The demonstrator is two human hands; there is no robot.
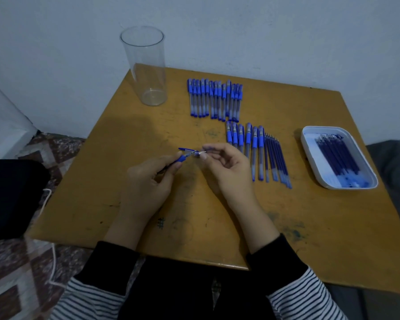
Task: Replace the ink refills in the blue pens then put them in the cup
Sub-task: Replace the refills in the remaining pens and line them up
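The clear cup (pixel 146 65) stands upright at the bench's (pixel 217 227) far left corner. Over the middle, your left hand (pixel 148 179) is curled round one blue pen (pixel 184 155), and your right hand (pixel 226 167) pinches its other end between thumb and forefinger. To the right lie two rows of pens (pixel 215 99), with loose refills (pixel 277 160) beside the nearer row. A white tray (pixel 340 128) holds more.

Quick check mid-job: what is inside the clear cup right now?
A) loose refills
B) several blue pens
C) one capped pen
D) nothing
D: the clear cup stands empty, its bare bottom showing through the wall; the capped pens lie in rows on the table, and one pen is held between the left hand and right hand.
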